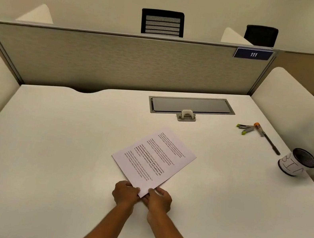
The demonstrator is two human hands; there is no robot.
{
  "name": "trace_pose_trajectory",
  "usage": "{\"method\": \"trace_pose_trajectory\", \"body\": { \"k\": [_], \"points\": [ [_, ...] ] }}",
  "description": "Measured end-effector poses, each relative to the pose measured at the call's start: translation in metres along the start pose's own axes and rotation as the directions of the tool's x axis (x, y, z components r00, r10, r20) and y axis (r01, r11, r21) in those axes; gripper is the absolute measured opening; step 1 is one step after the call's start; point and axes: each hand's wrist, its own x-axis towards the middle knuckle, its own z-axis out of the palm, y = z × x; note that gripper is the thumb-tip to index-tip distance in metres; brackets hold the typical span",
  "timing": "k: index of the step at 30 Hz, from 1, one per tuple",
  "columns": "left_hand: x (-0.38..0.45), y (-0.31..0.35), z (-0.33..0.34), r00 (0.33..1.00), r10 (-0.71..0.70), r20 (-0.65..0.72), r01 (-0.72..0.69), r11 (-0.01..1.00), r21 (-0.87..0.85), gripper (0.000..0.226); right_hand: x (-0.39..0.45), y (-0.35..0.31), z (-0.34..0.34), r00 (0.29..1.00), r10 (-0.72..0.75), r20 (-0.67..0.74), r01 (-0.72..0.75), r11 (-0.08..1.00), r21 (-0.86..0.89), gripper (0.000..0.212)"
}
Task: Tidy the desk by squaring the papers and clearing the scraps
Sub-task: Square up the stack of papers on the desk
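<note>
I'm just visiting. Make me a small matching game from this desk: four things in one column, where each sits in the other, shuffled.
Things:
1. papers
2. mesh cup
3. stapler
4. number plate

Places:
A. top of the partition
B. far right of the desk, beside a pen
C. right desk edge
D. near corner pinched by both hands

Pairs: 1-D, 2-C, 3-B, 4-A

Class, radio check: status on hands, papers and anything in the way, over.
Left hand and right hand pinch near corner of papers. Papers skewed on desk. Nothing blocking.
</note>
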Motion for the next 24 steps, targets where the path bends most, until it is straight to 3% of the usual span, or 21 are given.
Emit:
{"method": "trace_pose_trajectory", "body": {
  "k": [11, 16, 18, 20, 24],
  "points": [
    [0.035, 0.018, -0.031, 0.988, 0.136, 0.07, -0.153, 0.917, 0.368, 0.023, 0.058, -0.064, -0.037, 0.993, -0.118, -0.005, 0.118, 0.993, -0.005, 0.054],
    [0.051, 0.023, -0.038, 0.986, 0.166, 0.034, -0.167, 0.916, 0.364, 0.038, 0.077, -0.091, -0.068, 0.987, -0.15, -0.049, 0.143, 0.981, -0.132, 0.08],
    [0.052, 0.025, -0.039, 0.986, 0.164, 0.022, -0.161, 0.926, 0.34, 0.041, 0.082, -0.095, -0.079, 0.983, -0.182, -0.003, 0.177, 0.961, -0.211, 0.086],
    [0.053, 0.026, -0.038, 0.982, 0.186, 0.032, -0.184, 0.911, 0.368, 0.043, 0.089, -0.096, -0.087, 0.976, -0.198, 0.094, 0.217, 0.933, -0.287, 0.08],
    [0.058, 0.027, -0.034, 0.969, 0.226, 0.104, -0.248, 0.895, 0.37, 0.044, 0.095, -0.101, -0.096, 0.938, -0.22, 0.267, 0.317, 0.856, -0.409, 0.044]
  ]
}}
